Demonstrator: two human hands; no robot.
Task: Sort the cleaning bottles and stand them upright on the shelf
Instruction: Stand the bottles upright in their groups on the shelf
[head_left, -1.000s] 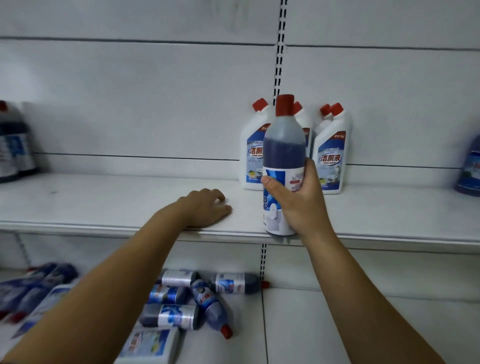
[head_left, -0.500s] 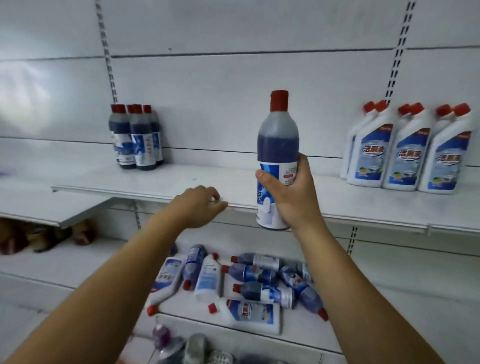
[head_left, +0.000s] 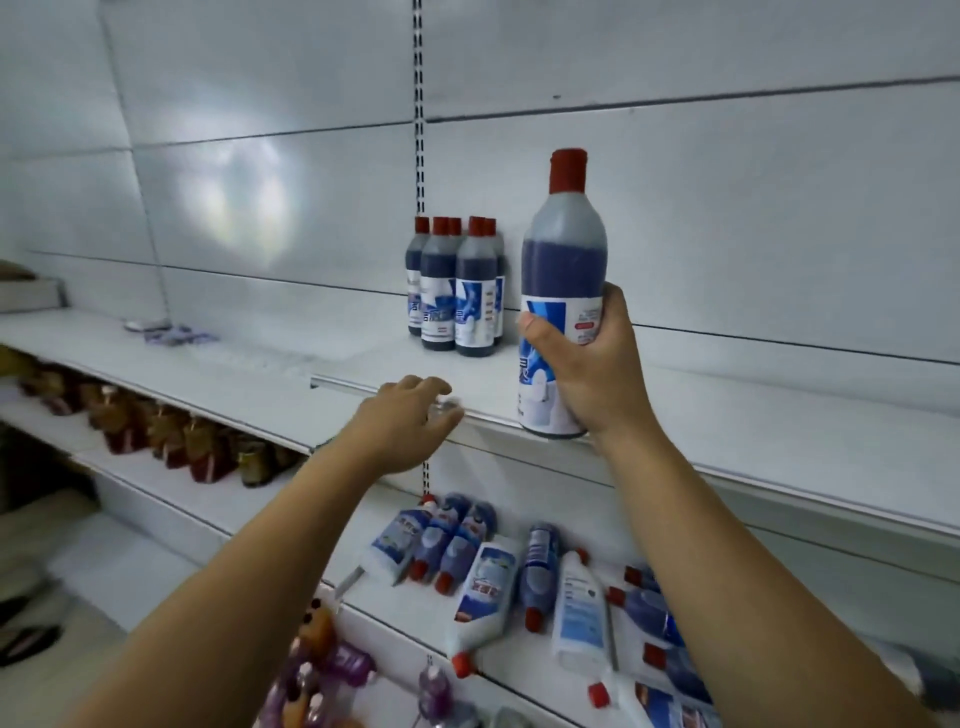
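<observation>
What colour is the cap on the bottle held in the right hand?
Red cap on the bottle in the right hand; head view.

Cool, even light, with a soft glare patch on the white back panel (head_left: 234, 197). The bottle (head_left: 563, 280) in my right hand (head_left: 587, 364) looks sharp; my left hand (head_left: 410, 421) smears slightly (fingertips most), the shelf (head_left: 753, 421) bows toward the edges, lower corners go soft.

The front bottle (head_left: 563, 270) has a red cap, a cloudy grey neck, dark blue-purple liquid and a white label with blue shapes; the standing bottles (head_left: 457, 291) behind match it. The shelf (head_left: 779, 431) and back wall (head_left: 727, 182) are plain white, with a strip (head_left: 418, 130) of black slots. Below, the lying bottles (head_left: 485, 592) are white or dark blue, with red caps and blue-and-white labels.
</observation>
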